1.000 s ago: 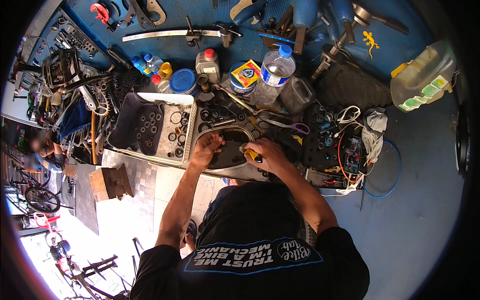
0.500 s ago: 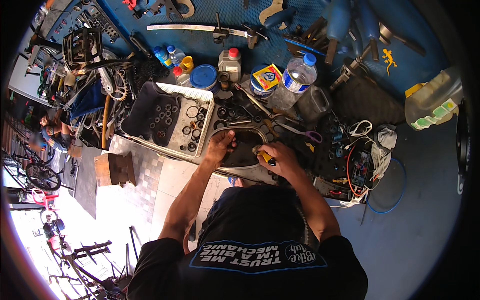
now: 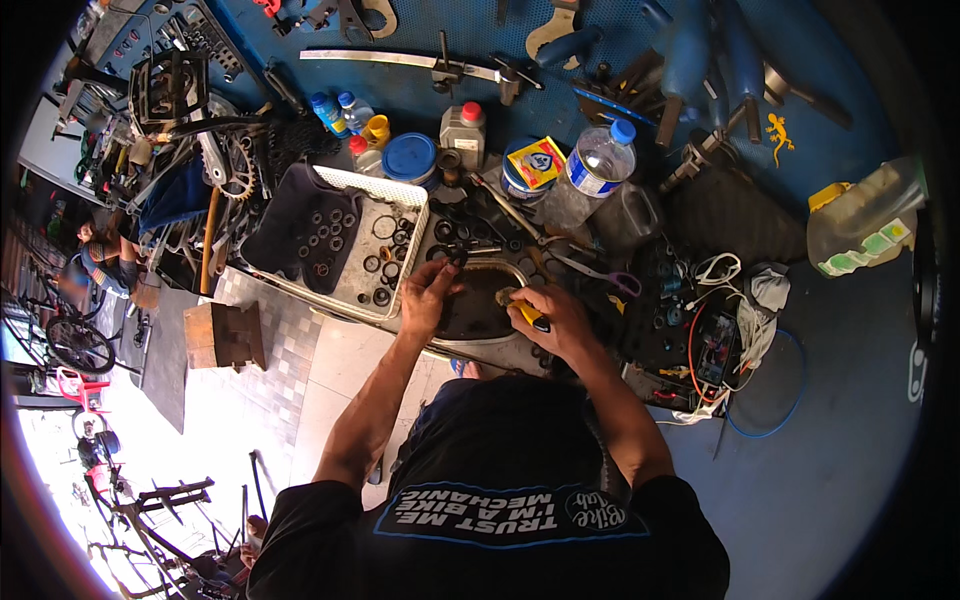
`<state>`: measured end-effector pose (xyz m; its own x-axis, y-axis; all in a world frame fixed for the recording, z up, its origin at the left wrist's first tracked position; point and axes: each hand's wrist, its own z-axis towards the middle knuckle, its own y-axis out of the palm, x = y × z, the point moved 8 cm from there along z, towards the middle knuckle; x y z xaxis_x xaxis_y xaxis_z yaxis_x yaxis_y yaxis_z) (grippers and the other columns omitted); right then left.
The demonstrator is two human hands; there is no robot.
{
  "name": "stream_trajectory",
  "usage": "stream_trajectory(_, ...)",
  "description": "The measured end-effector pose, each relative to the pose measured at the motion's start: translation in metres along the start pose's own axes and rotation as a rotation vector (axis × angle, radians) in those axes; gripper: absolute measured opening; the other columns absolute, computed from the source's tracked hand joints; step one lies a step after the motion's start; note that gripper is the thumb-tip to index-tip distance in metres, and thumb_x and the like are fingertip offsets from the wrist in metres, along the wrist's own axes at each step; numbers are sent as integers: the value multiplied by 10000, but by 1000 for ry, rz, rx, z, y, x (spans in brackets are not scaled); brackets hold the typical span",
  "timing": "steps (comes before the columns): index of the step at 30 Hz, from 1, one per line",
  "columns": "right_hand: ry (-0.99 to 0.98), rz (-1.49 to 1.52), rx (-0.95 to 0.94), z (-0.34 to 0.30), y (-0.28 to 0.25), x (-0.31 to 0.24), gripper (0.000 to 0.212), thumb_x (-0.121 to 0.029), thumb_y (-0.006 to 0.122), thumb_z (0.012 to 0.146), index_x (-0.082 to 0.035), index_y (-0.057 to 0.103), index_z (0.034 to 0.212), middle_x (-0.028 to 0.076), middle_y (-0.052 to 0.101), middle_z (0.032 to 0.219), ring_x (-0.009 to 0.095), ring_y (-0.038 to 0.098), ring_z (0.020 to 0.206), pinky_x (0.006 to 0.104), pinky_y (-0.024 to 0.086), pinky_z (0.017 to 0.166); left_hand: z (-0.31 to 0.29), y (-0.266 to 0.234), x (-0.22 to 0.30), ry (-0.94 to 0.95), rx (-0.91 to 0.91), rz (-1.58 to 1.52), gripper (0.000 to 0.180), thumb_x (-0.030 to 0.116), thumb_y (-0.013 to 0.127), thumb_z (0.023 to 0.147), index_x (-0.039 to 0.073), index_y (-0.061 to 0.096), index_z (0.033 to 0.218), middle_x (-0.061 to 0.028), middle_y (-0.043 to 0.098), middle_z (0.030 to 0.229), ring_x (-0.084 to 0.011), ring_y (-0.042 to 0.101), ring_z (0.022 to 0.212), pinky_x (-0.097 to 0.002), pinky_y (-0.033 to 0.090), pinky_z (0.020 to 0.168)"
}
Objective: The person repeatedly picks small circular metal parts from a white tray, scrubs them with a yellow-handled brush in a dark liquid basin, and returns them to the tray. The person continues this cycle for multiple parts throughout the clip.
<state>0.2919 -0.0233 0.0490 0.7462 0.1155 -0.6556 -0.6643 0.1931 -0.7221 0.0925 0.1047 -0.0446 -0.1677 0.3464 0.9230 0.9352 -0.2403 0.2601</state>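
My left hand [image 3: 428,297] is closed on a small dark round part [image 3: 457,258], held up over the left edge of a pan [image 3: 527,268] of dark liquid. My fingers cover most of that part. My right hand [image 3: 557,318] grips a brush [image 3: 531,316] with a yellow and black handle. Its tan bristle end points left over the pan, apart from the part. Just left of the pan stands a white plastic basket [image 3: 424,207], with a dark cloth [image 3: 290,235] and several rings lying in it.
Scissors [image 3: 625,284] with purple handles lie beyond my right hand. A clear bottle [image 3: 600,160], a grey bottle [image 3: 462,135] and a blue-lidded tub [image 3: 409,157] stand along the back. Cables [image 3: 745,320] clutter the right end. A person [image 3: 105,255] is at the far left.
My left hand has risen slightly and shifted left, lifting the small dark part away from the pan. The brush in my right hand has moved slightly left.
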Motion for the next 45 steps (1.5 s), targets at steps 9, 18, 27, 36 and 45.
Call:
stream_trajectory(9,16,-82,-16,-2,12,11,249,-257,836,898,-116,723,1069,97,754,940,332,723,899,443,588,778,-6,6,-18,-154,-126,-150,359,235,593,1140,-73,582,1325,-191,721,1193,-349,794,976,-404,702,788)
stream_trajectory(18,-15,-37,0,1,5,6,238,-260,833,906,-121,726,1067,100,757,922,334,712,869,445,577,762,-15,5,-18,-238,-190,-183,390,117,511,1131,-85,538,1463,-203,709,1248,-351,786,1054,-401,696,859)
stream_trajectory(27,98,160,53,26,-1,0,203,-259,801,966,-74,731,1014,113,769,831,312,772,757,385,585,671,-14,1,-23,-131,-235,-78,391,103,494,1121,-70,546,1467,-193,699,1282,-292,752,1122,-414,684,927)
stream_trajectory(36,60,253,152,40,24,12,151,-210,750,1002,-65,727,1034,139,724,810,320,738,736,377,559,682,-12,11,4,69,-140,226,337,68,552,1119,-71,601,1422,-152,727,1293,-182,699,1223,-339,663,952)
stream_trajectory(45,190,261,187,30,14,1,163,-181,749,1013,-34,687,977,161,689,781,258,716,699,363,544,658,-7,21,17,190,-136,439,340,31,558,1097,-100,593,1408,-171,754,1280,-200,740,1148,-316,649,925)
